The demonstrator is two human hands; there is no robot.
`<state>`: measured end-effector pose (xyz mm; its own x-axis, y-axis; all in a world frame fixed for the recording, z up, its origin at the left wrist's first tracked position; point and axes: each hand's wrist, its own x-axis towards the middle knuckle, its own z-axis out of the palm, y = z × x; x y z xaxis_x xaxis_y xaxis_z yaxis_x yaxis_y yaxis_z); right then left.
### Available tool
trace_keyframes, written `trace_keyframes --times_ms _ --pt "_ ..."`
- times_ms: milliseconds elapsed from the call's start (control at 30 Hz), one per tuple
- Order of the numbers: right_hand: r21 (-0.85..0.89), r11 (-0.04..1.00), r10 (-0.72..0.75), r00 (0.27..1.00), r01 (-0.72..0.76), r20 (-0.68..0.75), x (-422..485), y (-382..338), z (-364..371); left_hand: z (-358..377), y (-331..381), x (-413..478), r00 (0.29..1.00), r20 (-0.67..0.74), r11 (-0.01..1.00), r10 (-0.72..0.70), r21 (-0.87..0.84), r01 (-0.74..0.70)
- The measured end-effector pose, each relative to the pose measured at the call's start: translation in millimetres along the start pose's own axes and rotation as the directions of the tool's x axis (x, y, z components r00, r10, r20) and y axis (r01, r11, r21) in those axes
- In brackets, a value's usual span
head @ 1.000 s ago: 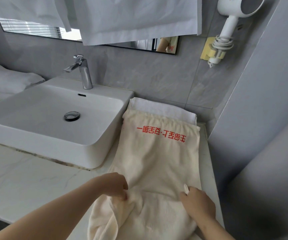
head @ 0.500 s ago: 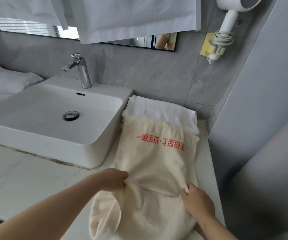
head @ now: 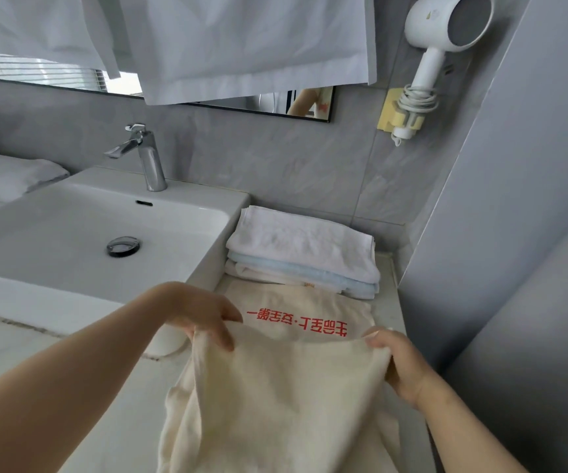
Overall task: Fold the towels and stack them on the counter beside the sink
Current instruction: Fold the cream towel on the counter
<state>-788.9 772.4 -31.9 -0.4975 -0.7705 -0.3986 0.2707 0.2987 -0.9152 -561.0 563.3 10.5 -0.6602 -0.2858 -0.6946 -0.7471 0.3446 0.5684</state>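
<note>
Cream terry cloth is the item in work. The cream towel lies on the counter to the right of the sink, with its long axis running from the person straight away toward the back wall. Its far end, bearing red lettering, rests flat on the counter and stops just short of the stack of folded towels. That stack sits in the corner against the wall, just beside the sink. The near part of the towel is lifted into a raised edge. Below that edge the cloth drops toward the camera, and its lower end is out of view.

Grip status: the left hand pinches the left corner of the raised edge, and the right hand pinches the right corner. Both grips are clenched on this one towel and hold nothing else. The hands stand roughly level across the towel's short axis, so neither is plainly nearer the work.

Assessment: a fold is in hand. The flat lettered end lies directly ahead of both grips, and the stack lies beyond it on the same line. In my judgement the coming move is a forward carry of the held edge along the long axis. Both corners need to travel together, or the fold is likely to land skewed. This towel is not yet stacked, while several folded layers are already in place.
</note>
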Motion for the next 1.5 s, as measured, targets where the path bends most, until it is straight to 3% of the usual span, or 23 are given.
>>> trace_keyframes --times_ms 67,167,333,500,833,1033,1367,1500 --pt "0.145 0.989 -0.007 0.998 0.017 -0.069 3 -10 -2 -15 5 -4 0.999 -0.039 0.989 0.029 -0.145 -0.035" --pt "0.225 0.973 -0.009 0.984 0.05 -0.179 17 -22 -10 -35 9 -4 0.982 -0.186 0.948 0.036 -0.304 -0.093" --pt "-0.009 0.994 -0.102 0.934 0.105 -0.343 59 -28 -22 -51 11 25 0.858 -0.514 0.999 -0.007 -0.04 -0.015" --pt "-0.223 0.969 -0.185 0.914 0.108 -0.361 100 -11 -22 -52 4 79 0.733 -0.68 0.973 -0.016 0.158 0.168" --pt "-0.508 0.861 -0.239 0.891 0.011 -0.386 159 17 -27 -47 -24 154 0.677 -0.734 0.944 -0.052 0.185 0.273" --pt "-0.648 0.758 -0.223 0.906 -0.071 -0.36 174 30 -30 -41 -44 175 0.731 -0.681 0.926 -0.053 0.239 0.291" --pt "-0.642 0.767 -0.199 0.941 -0.024 -0.273 160 32 -31 -43 -39 171 0.802 -0.588 0.921 -0.108 0.244 0.303" --pt "-0.539 0.841 -0.167 0.935 -0.031 -0.314 145 35 -31 -40 -32 159 0.818 -0.567 0.935 -0.098 0.229 0.27"
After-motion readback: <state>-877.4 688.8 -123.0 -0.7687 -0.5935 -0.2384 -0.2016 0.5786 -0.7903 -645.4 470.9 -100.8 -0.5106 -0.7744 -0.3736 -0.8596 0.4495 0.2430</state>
